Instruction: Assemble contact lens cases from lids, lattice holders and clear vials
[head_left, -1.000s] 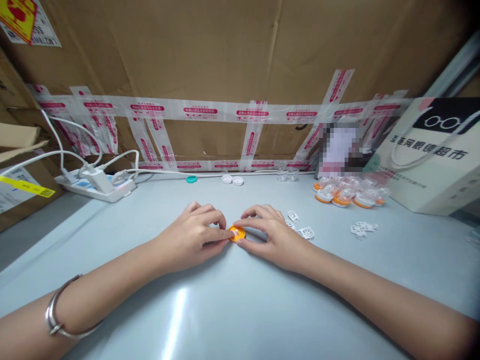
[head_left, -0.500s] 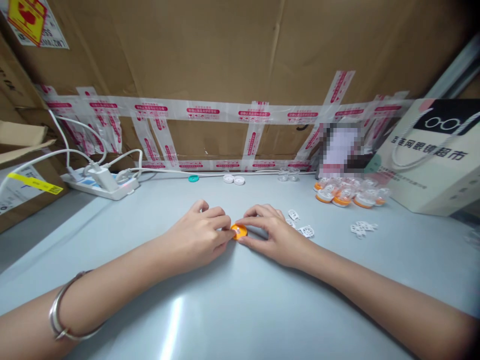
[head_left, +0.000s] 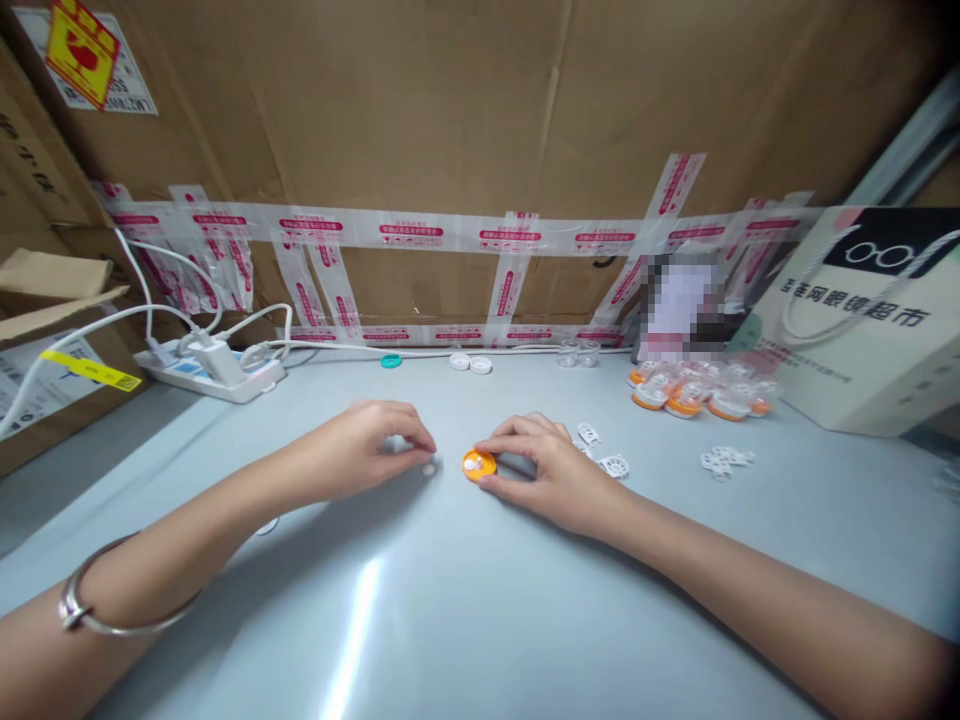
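Observation:
My right hand holds a round orange plastic piece on the table, thumb and fingers around its right side. Small white parts sit inside the orange piece. To the left, my left hand has thumb and index finger brought together in a pinch. A small pale disc shows right at those fingertips; whether it is lifted or touches the table I cannot tell. Several white wheel-like plastic parts lie just beyond my right wrist. Part of a white ring shows beside my left forearm.
At the back stand a teal disc, two white round caps and clear pieces. Orange-and-white assemblies cluster at right, near more white parts and a paper bag. A power strip lies at left.
My left hand has moved left, away from the orange piece, uncovering the white parts in it and the pale disc. My right hand keeps its hold. The view has shifted slightly.

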